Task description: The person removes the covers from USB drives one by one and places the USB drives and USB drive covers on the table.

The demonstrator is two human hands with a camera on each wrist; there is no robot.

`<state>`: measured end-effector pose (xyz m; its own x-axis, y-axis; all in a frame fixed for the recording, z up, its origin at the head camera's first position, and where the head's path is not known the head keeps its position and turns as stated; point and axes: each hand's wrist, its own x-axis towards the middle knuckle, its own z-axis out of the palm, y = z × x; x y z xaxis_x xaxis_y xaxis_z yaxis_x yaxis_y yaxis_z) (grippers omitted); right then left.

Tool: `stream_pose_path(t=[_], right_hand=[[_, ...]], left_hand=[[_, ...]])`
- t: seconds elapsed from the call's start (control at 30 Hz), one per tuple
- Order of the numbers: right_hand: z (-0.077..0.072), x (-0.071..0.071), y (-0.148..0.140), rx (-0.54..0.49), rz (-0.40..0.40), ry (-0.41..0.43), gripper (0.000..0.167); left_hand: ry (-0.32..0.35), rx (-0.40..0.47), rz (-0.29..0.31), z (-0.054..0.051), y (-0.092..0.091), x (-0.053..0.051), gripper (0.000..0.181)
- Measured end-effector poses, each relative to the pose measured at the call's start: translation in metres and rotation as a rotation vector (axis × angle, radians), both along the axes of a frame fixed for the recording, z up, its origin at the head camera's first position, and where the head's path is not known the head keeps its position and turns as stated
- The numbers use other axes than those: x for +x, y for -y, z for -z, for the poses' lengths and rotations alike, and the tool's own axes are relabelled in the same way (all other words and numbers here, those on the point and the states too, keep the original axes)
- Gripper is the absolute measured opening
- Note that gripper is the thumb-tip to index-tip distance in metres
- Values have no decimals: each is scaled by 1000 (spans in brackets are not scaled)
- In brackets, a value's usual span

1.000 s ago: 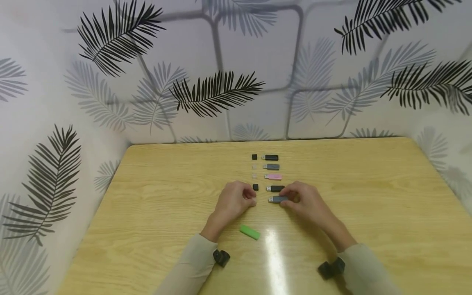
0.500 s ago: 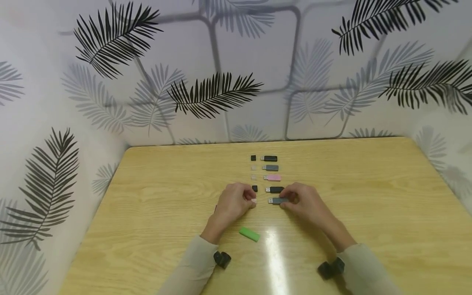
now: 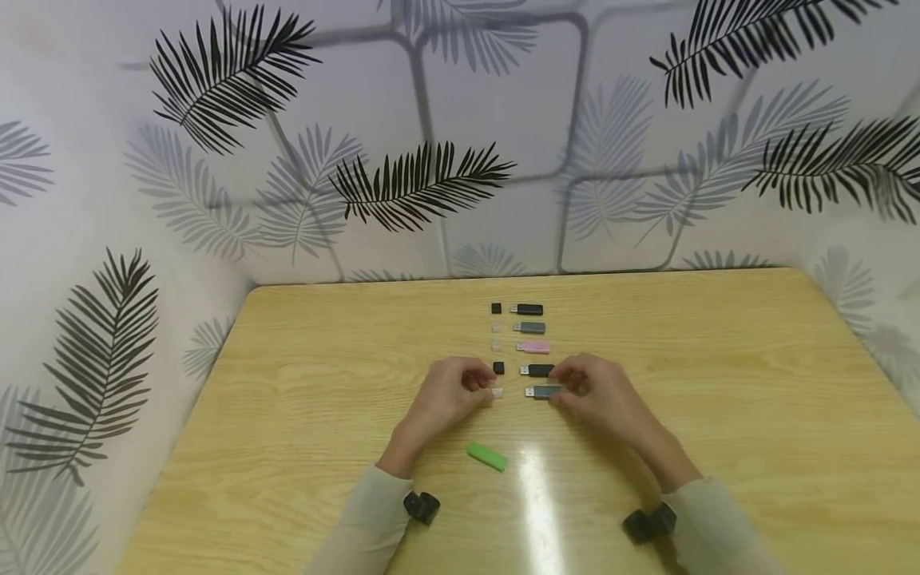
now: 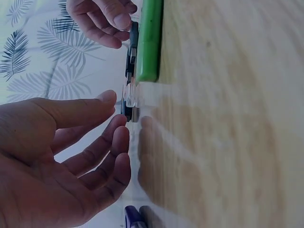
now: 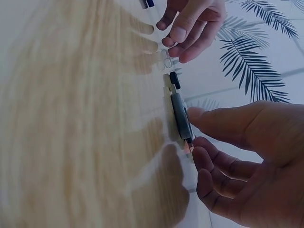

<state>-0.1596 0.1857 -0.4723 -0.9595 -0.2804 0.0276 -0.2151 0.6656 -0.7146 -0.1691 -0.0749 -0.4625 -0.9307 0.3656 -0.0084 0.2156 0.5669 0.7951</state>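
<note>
In the head view, my left hand [image 3: 453,393] is beside a small clear cap [image 3: 497,393]. The right wrist view shows this clear cap [image 5: 165,59] on the table, just off the left fingertips. My right hand [image 3: 592,393] hovers at the right end of a grey USB stick [image 3: 542,392]. Its thumb and fingers stand apart around that end; whether they touch it I cannot tell. Above lie a black USB stick [image 3: 537,370] with a black cap [image 3: 499,367], a pink USB stick [image 3: 534,347], a second grey USB stick [image 3: 530,327] and a second black USB stick [image 3: 528,309].
A green stick-shaped piece [image 3: 487,456] lies slanted on the wooden table [image 3: 323,351], between the forearms. Another black cap [image 3: 496,308] and two clear caps stand left of the upper sticks. A purple object [image 4: 134,217] shows at the left wrist view's bottom.
My left hand has let go of the clear cap and drawn slightly left, leaving the cap on the table. The right hand has hardly moved by the grey USB stick.
</note>
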Motion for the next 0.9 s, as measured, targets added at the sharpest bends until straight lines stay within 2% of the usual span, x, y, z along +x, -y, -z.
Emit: stream_pose_path(t=[0.3, 0.43, 0.7, 0.8, 0.9], right_hand=[[-2, 1, 0, -83, -3, -51, 28], [-3, 4, -1, -116, 8, -77, 29], [-9, 11, -1, -162, 31, -127, 31], [-12, 11, -1, -192, 50, -170, 28], [-15, 12, 0, -217, 77, -192, 25]], left_hand=[[-36, 67, -73, -7, 17, 7, 17], [-43, 109, -83, -3, 22, 9, 19], [-71, 130, -132, 3, 38, 15, 21], [-79, 109, -146, 3, 45, 19, 23], [-77, 49, -166, 2, 51, 22, 25]])
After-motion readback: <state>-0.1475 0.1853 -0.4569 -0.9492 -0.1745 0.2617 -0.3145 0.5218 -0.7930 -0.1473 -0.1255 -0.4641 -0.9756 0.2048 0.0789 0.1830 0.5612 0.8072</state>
